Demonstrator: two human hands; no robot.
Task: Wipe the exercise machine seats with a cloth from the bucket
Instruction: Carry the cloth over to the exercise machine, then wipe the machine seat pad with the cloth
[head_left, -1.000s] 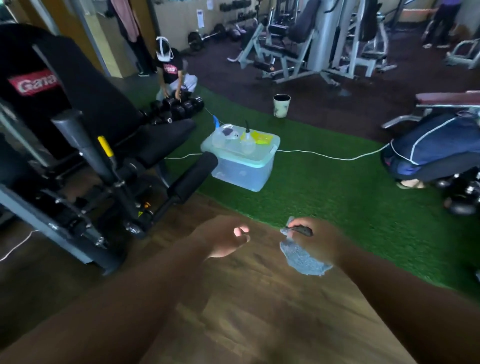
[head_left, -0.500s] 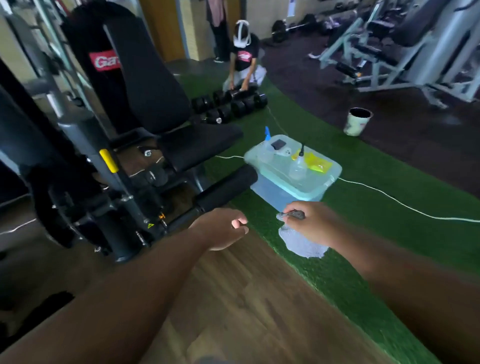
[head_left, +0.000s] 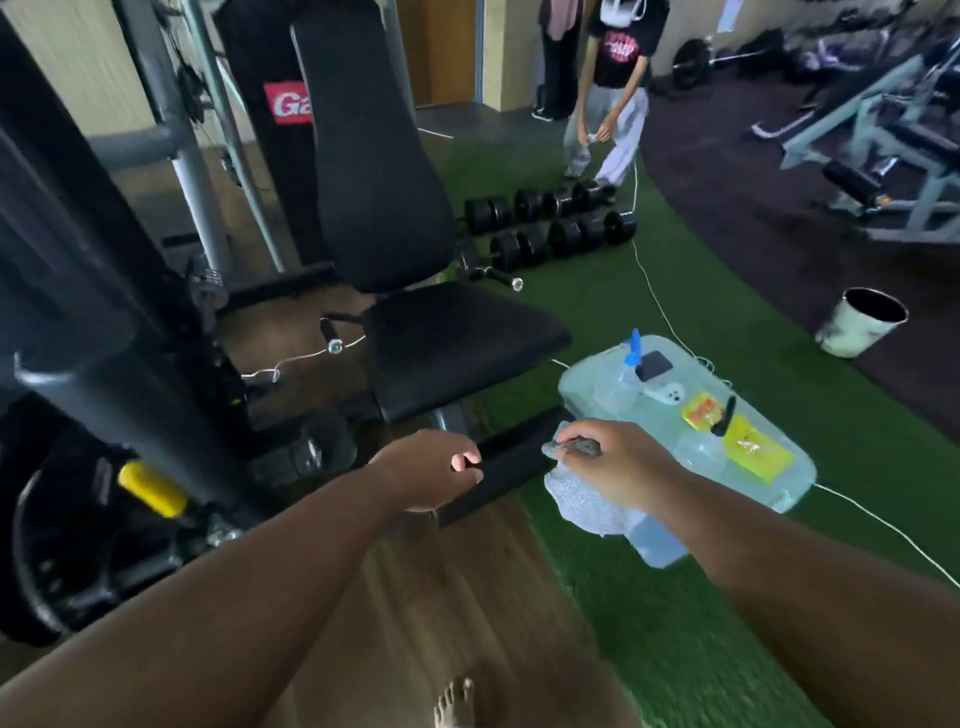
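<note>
Already we have the cloth in our right hand, pinched at its top edge between thumb and curled fingers so that the rest hangs down in a loose grey-blue sheet. It hangs in front of the near end of the clear plastic tub on the green turf. It droops and folds under its own weight, so we judge it light, soft and limp, perhaps damp, though we cannot tell that for certain. A one-edge pinch is fine for carrying, but for wiping we would bunch it into the palm or spread it flat under the fingers, or it will only drag and flap.

Our left hand holds nothing; its fingers are loosely curled, and it hovers before the black foam roller at the front of the machine. Whether it touches the roller we cannot tell.

The seat sits just beyond both hands, a black padded cushion with the tall backrest rising behind it. Its covering looks smooth and firm, likely vinyl, so the cloth should slide easily. We think broad strokes with light pressure will do. Because the cushion is fixed to the frame, we need no bracing hand on it.
</note>
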